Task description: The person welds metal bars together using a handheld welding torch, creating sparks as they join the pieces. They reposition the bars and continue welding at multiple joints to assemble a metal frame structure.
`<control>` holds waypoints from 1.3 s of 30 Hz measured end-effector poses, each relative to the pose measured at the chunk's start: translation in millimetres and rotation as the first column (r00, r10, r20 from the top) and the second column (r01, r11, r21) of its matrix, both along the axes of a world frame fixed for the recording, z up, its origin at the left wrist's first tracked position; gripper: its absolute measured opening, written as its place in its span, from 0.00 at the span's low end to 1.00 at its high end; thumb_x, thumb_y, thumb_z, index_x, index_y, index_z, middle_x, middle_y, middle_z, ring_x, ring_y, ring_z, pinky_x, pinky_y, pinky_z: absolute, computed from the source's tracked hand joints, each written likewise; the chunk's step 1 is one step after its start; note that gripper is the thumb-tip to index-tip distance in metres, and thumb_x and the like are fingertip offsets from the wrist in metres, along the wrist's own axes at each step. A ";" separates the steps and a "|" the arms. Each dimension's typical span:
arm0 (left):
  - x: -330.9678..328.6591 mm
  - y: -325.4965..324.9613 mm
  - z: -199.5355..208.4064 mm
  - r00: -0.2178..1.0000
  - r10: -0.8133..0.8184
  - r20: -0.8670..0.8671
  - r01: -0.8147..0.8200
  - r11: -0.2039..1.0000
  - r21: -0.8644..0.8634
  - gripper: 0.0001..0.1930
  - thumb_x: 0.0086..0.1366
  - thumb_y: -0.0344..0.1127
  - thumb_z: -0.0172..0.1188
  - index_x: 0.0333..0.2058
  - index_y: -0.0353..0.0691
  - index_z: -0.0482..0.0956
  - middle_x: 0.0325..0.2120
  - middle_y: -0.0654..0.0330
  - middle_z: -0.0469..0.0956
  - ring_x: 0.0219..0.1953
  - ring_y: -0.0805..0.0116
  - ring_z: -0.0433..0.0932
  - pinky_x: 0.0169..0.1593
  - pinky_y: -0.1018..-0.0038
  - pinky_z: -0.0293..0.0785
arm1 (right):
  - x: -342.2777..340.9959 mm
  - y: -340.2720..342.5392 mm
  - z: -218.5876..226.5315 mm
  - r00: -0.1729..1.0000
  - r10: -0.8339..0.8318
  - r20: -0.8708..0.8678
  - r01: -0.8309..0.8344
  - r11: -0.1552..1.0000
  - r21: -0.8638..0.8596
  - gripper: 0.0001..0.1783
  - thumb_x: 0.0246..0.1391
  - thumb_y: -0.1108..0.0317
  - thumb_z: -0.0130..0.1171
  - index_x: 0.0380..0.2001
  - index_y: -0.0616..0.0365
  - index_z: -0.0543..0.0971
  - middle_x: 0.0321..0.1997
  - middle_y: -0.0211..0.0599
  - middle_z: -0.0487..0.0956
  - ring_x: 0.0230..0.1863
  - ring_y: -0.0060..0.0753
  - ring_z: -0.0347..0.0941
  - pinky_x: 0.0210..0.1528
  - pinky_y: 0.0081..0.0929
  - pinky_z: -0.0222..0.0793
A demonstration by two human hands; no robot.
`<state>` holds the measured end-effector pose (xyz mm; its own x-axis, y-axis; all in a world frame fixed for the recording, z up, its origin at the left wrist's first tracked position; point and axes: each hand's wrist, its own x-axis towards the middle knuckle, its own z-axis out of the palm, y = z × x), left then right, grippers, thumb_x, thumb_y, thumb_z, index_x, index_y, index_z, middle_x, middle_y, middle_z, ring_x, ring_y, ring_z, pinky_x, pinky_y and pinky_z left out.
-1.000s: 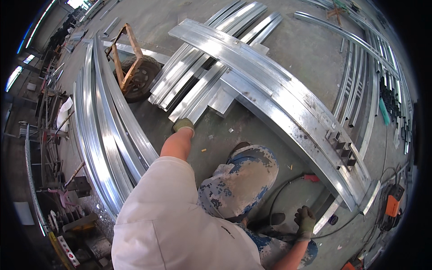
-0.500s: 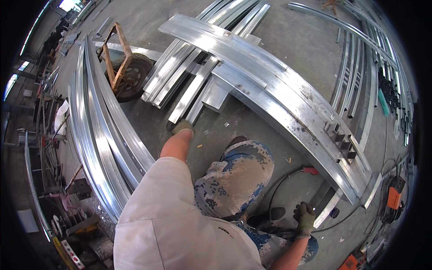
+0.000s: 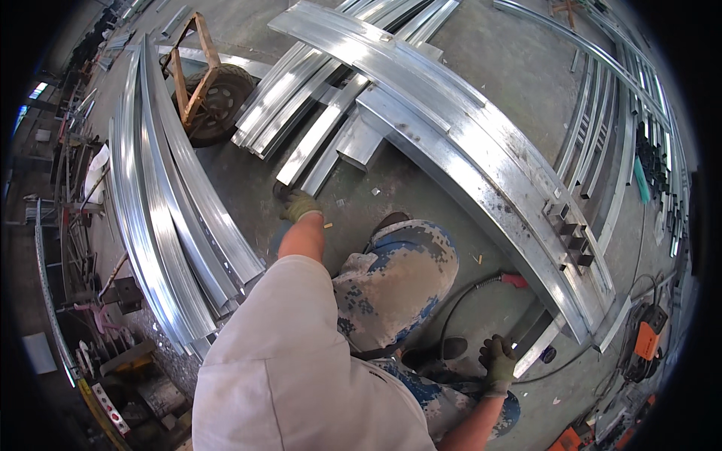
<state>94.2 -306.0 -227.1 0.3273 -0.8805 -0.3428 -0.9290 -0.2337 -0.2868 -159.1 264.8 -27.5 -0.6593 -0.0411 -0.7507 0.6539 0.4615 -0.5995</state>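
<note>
My left hand (image 3: 302,205), in an olive work glove, is just short of the near end of a silver metal channel (image 3: 325,135). Its fingers are curled around something dark that I cannot make out. My right hand (image 3: 496,364), gloved too, is held low beside my bent leg, next to a pale metal bar (image 3: 538,347). The fingers there are curled, and whatever they may hold is hidden. Across several channels lies a long, wide metal beam (image 3: 459,161), with small square tube pieces (image 3: 577,244) on its right end.
A bundle of long metal profiles (image 3: 162,218) lies at left. Behind it stands a wheel (image 3: 218,105) with a rusty frame (image 3: 197,68). A cable with a red handle (image 3: 514,279) lies by the beam. At right are an orange-and-black machine (image 3: 648,340) and more tubes (image 3: 590,128).
The view has shifted slightly, so the metal sits higher in it. My left hand has drawn back a little from the channel's end. My right hand stays by the pale bar.
</note>
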 end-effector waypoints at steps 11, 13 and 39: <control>72.9 58.8 -11.9 0.999 0.015 0.045 -0.008 0.989 -0.150 0.25 0.76 0.41 0.47 0.70 0.48 0.64 0.62 0.59 0.74 0.63 0.58 0.74 0.60 0.50 0.70 | 8.6 -5.7 6.4 0.998 0.054 0.007 -0.055 0.998 0.027 0.21 0.63 0.57 0.70 0.54 0.56 0.82 0.41 0.33 0.86 0.34 0.28 0.81 0.32 0.26 0.77; 87.5 67.3 -15.2 0.998 0.005 0.055 0.003 0.991 -0.132 0.26 0.76 0.41 0.47 0.70 0.49 0.64 0.62 0.59 0.74 0.63 0.58 0.74 0.60 0.51 0.70 | 8.9 -3.2 3.8 0.997 0.071 0.007 -0.072 0.997 0.037 0.21 0.63 0.58 0.70 0.55 0.56 0.82 0.41 0.33 0.86 0.34 0.28 0.81 0.32 0.26 0.77; 184.8 186.3 -17.8 0.988 0.151 -0.045 -0.142 0.977 0.160 0.35 0.67 0.47 0.60 0.70 0.43 0.64 0.69 0.46 0.69 0.67 0.50 0.74 0.64 0.47 0.72 | 9.5 -19.2 15.6 0.984 0.180 0.014 -0.180 0.974 0.137 0.23 0.63 0.55 0.67 0.57 0.55 0.81 0.44 0.35 0.86 0.36 0.29 0.81 0.34 0.27 0.76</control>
